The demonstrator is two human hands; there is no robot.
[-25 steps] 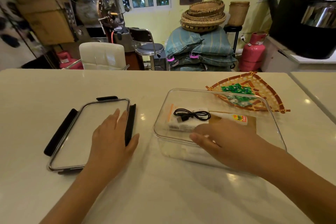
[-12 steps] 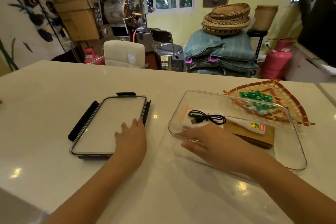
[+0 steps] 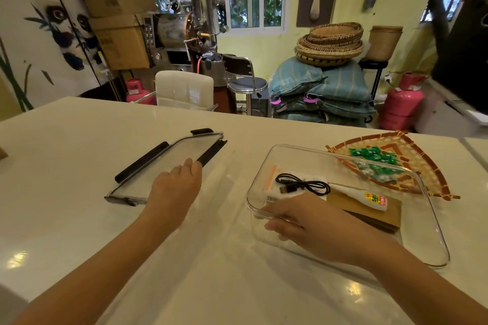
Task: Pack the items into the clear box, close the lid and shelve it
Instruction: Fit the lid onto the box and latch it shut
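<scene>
The clear box [image 3: 433, 219] stands open on the white table at right. Inside lie a black USB cable [image 3: 303, 186] on a white packet [image 3: 272, 187], a white glue tube [image 3: 369, 196] and a brown flat pack [image 3: 375, 212]. My right hand [image 3: 303, 221] grips the box's near-left rim, fingers inside and thumb outside. The clear lid [image 3: 169, 163] with black clasps lies to the left, its right side tilted up. My left hand [image 3: 174, 187] holds the lid's near-right edge.
A woven triangular tray [image 3: 427, 174] holding green wrapped candies [image 3: 375, 158] sits just behind the box. Beyond the table's far edge are a white chair [image 3: 184, 87], a stool, stacked sacks with baskets and pink gas cylinders.
My left hand has slid to the lid's right edge and closed on it, tilting the lid up. My right hand has shifted onto the box's near-left rim. The head camera has turned left and up.
</scene>
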